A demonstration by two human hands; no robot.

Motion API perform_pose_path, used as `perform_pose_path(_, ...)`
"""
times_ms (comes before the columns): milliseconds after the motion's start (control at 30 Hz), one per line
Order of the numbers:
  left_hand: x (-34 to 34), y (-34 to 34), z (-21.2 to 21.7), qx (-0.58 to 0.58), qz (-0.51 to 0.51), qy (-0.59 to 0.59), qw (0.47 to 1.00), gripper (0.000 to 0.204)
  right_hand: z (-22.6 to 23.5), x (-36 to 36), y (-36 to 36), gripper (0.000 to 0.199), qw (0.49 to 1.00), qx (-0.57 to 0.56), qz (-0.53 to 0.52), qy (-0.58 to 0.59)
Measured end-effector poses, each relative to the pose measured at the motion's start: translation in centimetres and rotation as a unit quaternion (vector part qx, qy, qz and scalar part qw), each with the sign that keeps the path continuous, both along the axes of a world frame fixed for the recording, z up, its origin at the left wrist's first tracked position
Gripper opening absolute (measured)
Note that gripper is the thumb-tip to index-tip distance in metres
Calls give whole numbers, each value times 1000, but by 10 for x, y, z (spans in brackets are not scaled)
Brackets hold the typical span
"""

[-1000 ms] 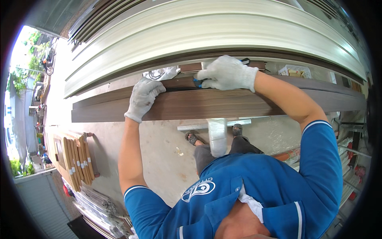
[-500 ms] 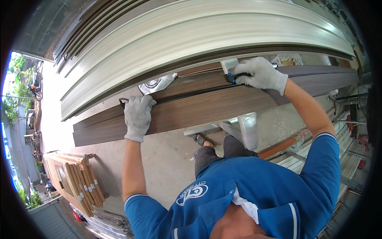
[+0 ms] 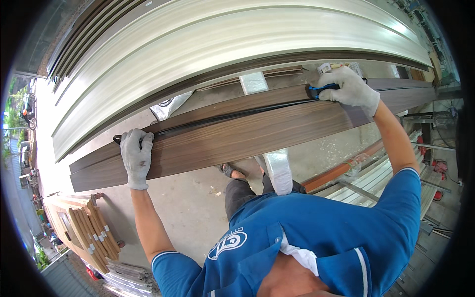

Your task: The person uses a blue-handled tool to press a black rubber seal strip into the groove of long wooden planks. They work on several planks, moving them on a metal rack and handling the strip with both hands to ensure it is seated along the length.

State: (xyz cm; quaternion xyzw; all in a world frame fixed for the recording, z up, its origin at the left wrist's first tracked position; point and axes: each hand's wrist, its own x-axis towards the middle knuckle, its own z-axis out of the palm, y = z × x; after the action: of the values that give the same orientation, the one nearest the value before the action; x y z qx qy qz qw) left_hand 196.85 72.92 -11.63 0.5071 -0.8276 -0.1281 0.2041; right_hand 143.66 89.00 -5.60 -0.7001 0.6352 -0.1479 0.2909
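Left hand (image 3: pixel 136 157) lies flat, fingers spread, pinning the black strip (image 3: pixel 232 116) near the plank's (image 3: pixel 237 141) left end. Right hand (image 3: pixel 351 89), fingers closed round a blue-handled tool (image 3: pixel 321 89), is far along the groove; only the right end looks left to do.

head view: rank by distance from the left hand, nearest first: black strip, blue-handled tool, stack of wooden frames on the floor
1. black strip: its end lies under the left hand, in the dark wood-grain profile.
2. stack of wooden frames: below the hand, lower left.
3. blue-handled tool: far right, in the right hand.
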Motion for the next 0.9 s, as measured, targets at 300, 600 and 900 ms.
perform_pose_path(300,-3,0,2,2,-13,7,1000,18,-7,43,-27,23,996,-42,78,6)
perform_pose_path(600,0,-2,-2,-24,-32,19,999,19,-18,98,-59,22,988,-81,125,32)
perform_pose_path(900,4,-4,-3,-24,-34,13,999,17,-25,156,-89,24,980,-115,164,-1)
